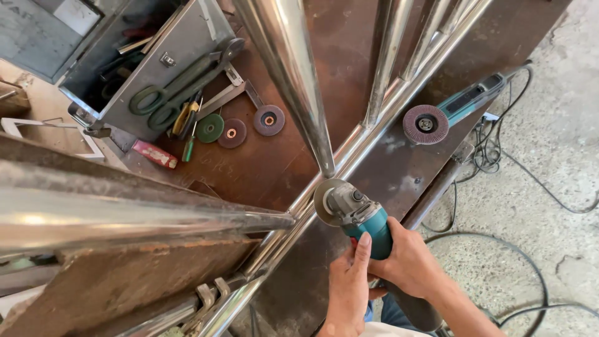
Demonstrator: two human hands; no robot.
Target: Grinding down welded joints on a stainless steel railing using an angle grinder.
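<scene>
A: What step am I on? Both hands are on the teal angle grinder. My right hand is wrapped around its body, grip closed on it, and my left hand lies against the body from below, fingers along the casing.

B: And the disc?

A: It sits right at the joint where the polished steel tubes meet on the brown worktop, touching or just off the rail; I can't tell which. I'd judge this to be grinding at that weld. The next move calls for a steady two-handed hold and the disc kept on the seam.

B: Any containers?

A: A grey metal toolbox stands open at the upper left. Big green-handled snips rest across its lid; the inside is dark, some tool handles only. Loose discs lie beside it, and a second grinder lies at the worktop's far edge.
</scene>
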